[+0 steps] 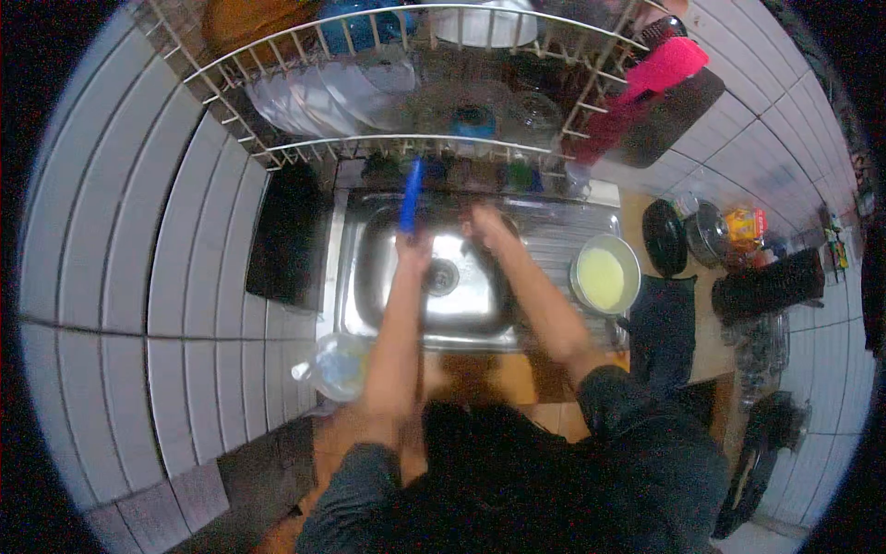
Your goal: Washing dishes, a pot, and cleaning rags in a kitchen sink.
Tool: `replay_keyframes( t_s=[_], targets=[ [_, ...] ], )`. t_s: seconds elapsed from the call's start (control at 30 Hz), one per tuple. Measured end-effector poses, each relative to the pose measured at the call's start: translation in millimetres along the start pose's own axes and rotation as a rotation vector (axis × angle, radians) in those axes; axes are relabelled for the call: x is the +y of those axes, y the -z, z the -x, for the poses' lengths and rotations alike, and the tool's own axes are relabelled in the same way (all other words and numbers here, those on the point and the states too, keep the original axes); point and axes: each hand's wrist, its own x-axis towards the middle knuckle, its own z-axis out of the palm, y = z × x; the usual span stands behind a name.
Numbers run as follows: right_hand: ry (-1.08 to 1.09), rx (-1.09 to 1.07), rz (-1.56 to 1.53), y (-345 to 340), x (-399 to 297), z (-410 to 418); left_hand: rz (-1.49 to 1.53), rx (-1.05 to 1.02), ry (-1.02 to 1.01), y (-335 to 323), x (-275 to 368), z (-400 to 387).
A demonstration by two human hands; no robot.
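Note:
My left hand is over the left part of the stainless steel sink, its fingers closed around a long, narrow blue utensil. The utensil points away from me toward the dish rack; blur hides its exact kind. My right hand hovers over the sink's far right side with its fingers curled. Whether something small sits in those fingers is too blurred to tell. Between and below the hands, the round drain shows in the basin.
A white wire rack with plates overhangs the sink's back. On the ribbed drainboard stands a pot of pale yellow contents. A dark cloth hangs right of it. Front left is a clear plastic container.

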Motion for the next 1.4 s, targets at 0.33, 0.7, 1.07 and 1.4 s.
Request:
replay_keyframes(
  t_s=[0.33,0.7,1.07,1.4],
  targets=[
    [-0.443,-0.214,-0.365,-83,113,-10,-0.731,0.411,-0.661,26,13,35],
    [-0.099,-0.251,-0.963,-79,28,-15,-0.884,0.544,-0.664,44,19,40],
    [-0.204,0.050,-0.366,-58,40,6,-0.457,0.211,-0.113,33,2,47],
    [0.186,0.543,-0.562,8,46,-97,-0.637,-0.059,-0.199,6,8,18]
  ],
)
